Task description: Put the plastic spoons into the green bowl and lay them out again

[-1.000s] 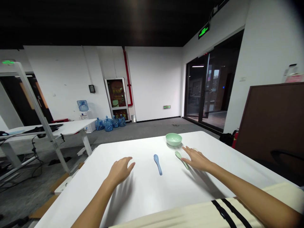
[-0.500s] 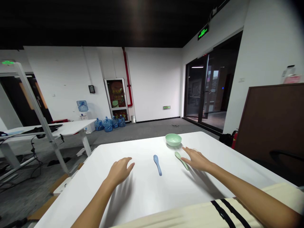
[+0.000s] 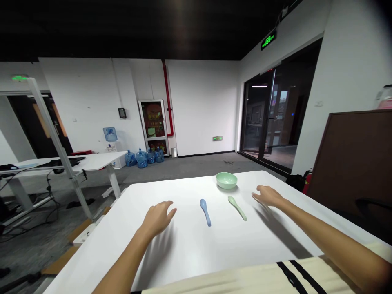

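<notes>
Left hand: the left hand (image 3: pixel 157 219) hovers over the counter in the lower middle of the frame, fingers (image 3: pixel 169 207) loosely spread and a bit curled, holding nothing. As far as I can tell, it isn't touching anything.

Right hand: the right hand (image 3: pixel 268 196) is out to the right of center, fingers (image 3: pixel 257 189) open and pointing left, with nothing in them. It's the closest hand to the green spoon, but there's a small gap.

Spoons: a blue plastic spoon (image 3: pixel 206 212) lies on the counter dead center, and a pale green spoon (image 3: pixel 237 208) sits just right of it. They're well clear of both hands.

Bowl: a pale green bowl (image 3: pixel 226 180) sits upright near the far edge of the counter, just above the green spoon. Can't see anything inside it from here.

Counter: white top (image 3: pixel 183 185), with cream striped fabric (image 3: pixel 300 277) along the bottom edge of the frame.

Room: blue water jugs (image 3: pixel 141 159) line the far wall, and a glass door (image 3: pixel 266 118) is at upper right.
</notes>
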Demonstrator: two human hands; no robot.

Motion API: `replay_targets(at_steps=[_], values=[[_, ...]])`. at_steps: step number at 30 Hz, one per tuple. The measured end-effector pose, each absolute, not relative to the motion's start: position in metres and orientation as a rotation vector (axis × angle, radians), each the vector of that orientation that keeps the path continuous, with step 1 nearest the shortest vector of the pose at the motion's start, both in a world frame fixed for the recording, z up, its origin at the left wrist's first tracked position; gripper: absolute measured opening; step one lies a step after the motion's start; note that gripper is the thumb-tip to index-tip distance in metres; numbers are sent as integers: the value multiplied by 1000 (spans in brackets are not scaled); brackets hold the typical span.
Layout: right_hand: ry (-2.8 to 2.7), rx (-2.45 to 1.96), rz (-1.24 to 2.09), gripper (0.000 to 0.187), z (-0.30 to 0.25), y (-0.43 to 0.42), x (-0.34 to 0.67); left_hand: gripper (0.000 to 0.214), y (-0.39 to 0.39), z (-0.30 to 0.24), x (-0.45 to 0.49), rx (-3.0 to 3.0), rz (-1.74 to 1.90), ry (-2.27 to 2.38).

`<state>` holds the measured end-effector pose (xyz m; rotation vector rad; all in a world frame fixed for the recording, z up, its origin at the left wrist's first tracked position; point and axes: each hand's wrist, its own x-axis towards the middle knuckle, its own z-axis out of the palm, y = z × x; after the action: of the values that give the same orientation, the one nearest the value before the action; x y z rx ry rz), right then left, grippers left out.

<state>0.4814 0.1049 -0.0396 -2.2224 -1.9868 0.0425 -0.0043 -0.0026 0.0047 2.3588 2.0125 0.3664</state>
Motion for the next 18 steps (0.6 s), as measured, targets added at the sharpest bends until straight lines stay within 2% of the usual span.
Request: replay_targets(at_steps=[4,12,18], values=[[-1935,-2358,114,46,-52,108,493,50,-2,5,-5,2362,366,2012],[-1926,-2452,265,21,-84,110,509,50,0,4,-6,2355,366,2016],[-1877,-2438,192,19,-84,114,514,49,-1,3,-7,2362,377,2016]])
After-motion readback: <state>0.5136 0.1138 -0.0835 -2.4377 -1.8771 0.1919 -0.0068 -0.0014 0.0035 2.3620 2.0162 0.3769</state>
